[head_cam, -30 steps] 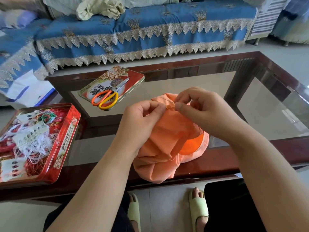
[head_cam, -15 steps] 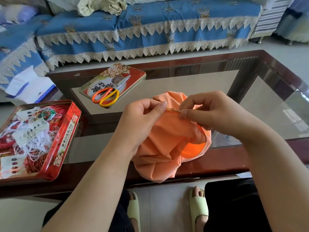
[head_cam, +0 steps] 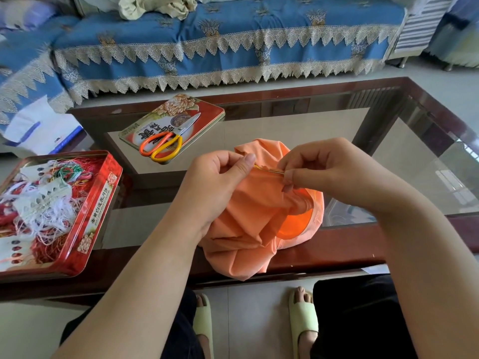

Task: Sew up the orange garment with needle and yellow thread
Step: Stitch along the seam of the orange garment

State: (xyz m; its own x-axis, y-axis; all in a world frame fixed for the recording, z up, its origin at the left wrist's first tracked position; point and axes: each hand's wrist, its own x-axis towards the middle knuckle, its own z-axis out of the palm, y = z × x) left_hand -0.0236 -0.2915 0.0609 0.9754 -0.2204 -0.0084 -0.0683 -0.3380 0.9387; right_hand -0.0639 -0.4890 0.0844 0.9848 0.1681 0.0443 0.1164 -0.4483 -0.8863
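Note:
The orange garment (head_cam: 248, 221) lies bunched over the near edge of the glass table and hangs off it. My left hand (head_cam: 215, 182) grips a fold at its top, thumb pressed on the cloth. My right hand (head_cam: 334, 172) pinches the thin needle (head_cam: 272, 170) between thumb and forefinger. The needle lies almost level across the fold, with a short bit of yellow thread (head_cam: 257, 166) showing at its left end beside my left thumb.
An open red tin (head_cam: 97, 211) full of tangled threads sits at the left table edge. Its lid (head_cam: 204, 110) lies further back with orange-and-yellow scissors (head_cam: 163, 146) on it. A blue sofa stands beyond the table. My feet in green slippers rest below.
My right hand has drawn the needle rightward, away from my left thumb, so more of it shows between the hands. My left hand keeps its hold on the fold.

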